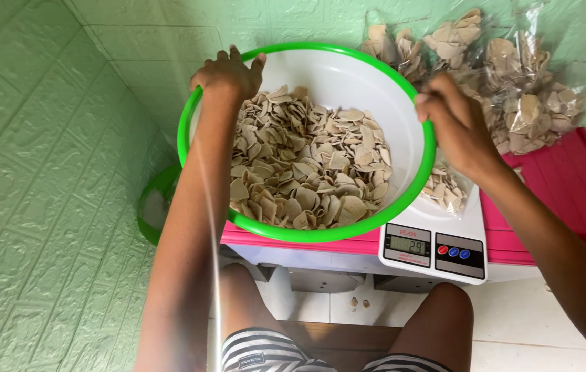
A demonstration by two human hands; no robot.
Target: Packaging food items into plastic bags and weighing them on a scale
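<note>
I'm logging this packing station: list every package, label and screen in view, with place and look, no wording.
Scale screen: front panel of the white scale, left side; small greyish rectangle.
Scale buttons: right of the screen; one red, two blue, on a dark strip.
Clear bags of chips: piled top right against the green wall; see-through, beige chips.
Small clear bag: on the scale, beside the bowl near the right hand.
Shorts label: bottom edge; small dark patch.

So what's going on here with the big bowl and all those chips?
A seated person grips a large white bowl with a green rim with both hands: the left hand on the far left rim, the right hand on the right rim. The bowl holds pale beige chips. Beside it a small bag of chips lies on a white digital scale, and filled clear bags are piled behind on a pink surface.
</note>
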